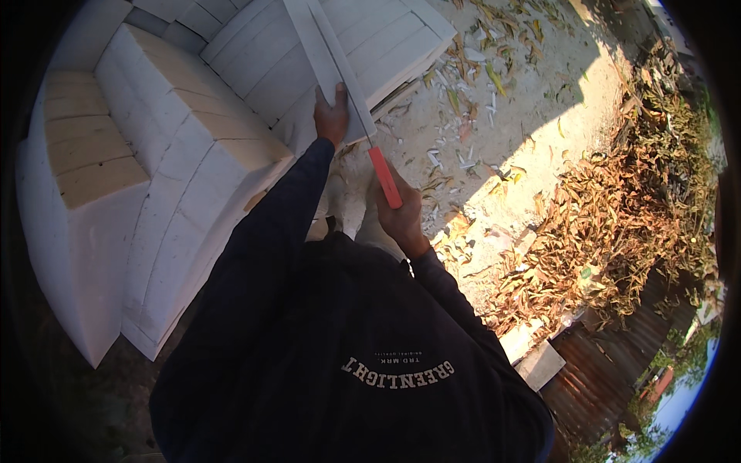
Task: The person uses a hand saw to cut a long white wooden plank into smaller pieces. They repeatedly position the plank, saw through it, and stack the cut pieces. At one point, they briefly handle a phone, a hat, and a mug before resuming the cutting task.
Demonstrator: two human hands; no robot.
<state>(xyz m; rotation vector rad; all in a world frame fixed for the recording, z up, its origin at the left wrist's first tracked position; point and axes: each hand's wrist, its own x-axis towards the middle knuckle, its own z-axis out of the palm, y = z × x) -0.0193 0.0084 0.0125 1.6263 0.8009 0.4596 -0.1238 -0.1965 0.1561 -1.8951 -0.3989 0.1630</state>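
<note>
My right hand [400,213] is closed around the red handle [386,177] of a long, thin-bladed tool. The blade runs up and left from the handle, beside a long pale strip [310,42], and is hard to separate from it. My left hand [332,117] grips the near part of that strip, with the thumb along its right side and fingers on its left. Both lie over a stack of white, foam-like blocks [270,65]. My left hand is just above the near edge of this stack. The strip's far end leaves the top of the view.
More white blocks [181,127] with tan-looking faces stand in stacks to the left. On the right, sandy ground [525,108] carries white scraps and leaves. A heap of dry leaves [602,216] lies farther right, near a rusty corrugated sheet [606,363] and a pale block [540,365].
</note>
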